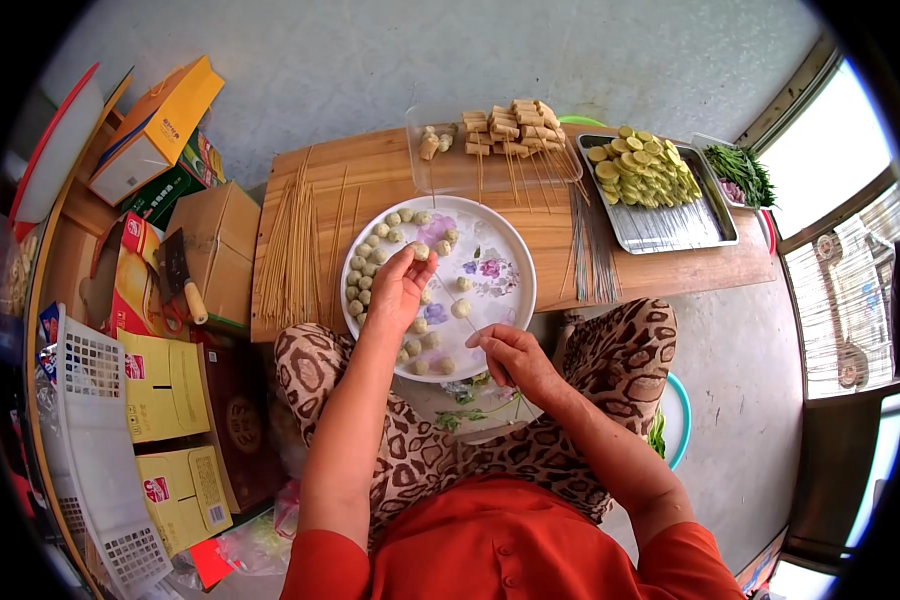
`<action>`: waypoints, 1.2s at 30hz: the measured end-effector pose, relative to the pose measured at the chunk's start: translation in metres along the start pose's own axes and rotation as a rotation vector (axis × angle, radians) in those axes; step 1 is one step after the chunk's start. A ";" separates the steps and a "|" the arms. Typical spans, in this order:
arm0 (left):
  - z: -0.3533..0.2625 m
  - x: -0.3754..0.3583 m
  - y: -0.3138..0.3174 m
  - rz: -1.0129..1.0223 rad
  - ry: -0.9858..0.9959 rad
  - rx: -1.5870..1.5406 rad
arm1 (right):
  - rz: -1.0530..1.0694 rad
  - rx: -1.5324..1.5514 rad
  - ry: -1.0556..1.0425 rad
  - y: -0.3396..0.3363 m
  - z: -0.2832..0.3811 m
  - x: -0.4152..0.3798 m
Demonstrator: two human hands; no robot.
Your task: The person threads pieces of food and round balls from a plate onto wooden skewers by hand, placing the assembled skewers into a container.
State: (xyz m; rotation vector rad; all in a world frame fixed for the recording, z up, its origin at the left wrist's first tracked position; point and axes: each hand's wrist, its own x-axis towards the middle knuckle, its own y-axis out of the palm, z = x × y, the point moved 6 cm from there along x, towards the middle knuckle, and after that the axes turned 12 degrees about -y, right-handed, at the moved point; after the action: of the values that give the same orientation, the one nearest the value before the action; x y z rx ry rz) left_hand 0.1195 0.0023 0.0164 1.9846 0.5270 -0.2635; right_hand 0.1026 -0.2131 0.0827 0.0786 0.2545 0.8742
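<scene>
A round white plate (510, 262) with a purple flower print holds many small pale-green balls, most of them along its left side. Above the plate, my left hand (400, 288) pinches one ball (421, 252) between thumb and fingertips. Fingers closed, my right hand (510, 355) grips a thin skewer (473, 325) over the plate's lower right edge. One ball (460, 308) is threaded on the skewer, between my two hands. The skewer's tip cannot be made out clearly.
Bamboo skewers (288, 240) lie on the wooden table (380, 180) at left, metal skewers (595, 250) at right. Behind are a clear tray (440, 180) of skewered rolls, a metal tray (670, 238) of sliced vegetable and greens (740, 172). Boxes (220, 235) and a cleaver (177, 270) stand left.
</scene>
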 end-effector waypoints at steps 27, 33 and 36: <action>0.021 -0.015 0.029 0.121 -0.199 0.168 | -0.048 0.052 -0.056 -0.006 -0.001 0.008; 0.035 -0.019 0.034 0.161 -0.280 0.272 | -0.123 0.050 -0.072 -0.008 0.002 0.013; 0.028 -0.016 0.030 0.090 -0.231 0.380 | -0.136 0.055 -0.060 -0.010 0.003 0.012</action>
State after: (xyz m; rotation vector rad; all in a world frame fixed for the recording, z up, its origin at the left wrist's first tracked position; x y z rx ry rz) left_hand 0.1213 -0.0383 0.0339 2.2984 0.2497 -0.5634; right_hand 0.1184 -0.2103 0.0820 0.1370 0.2249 0.7286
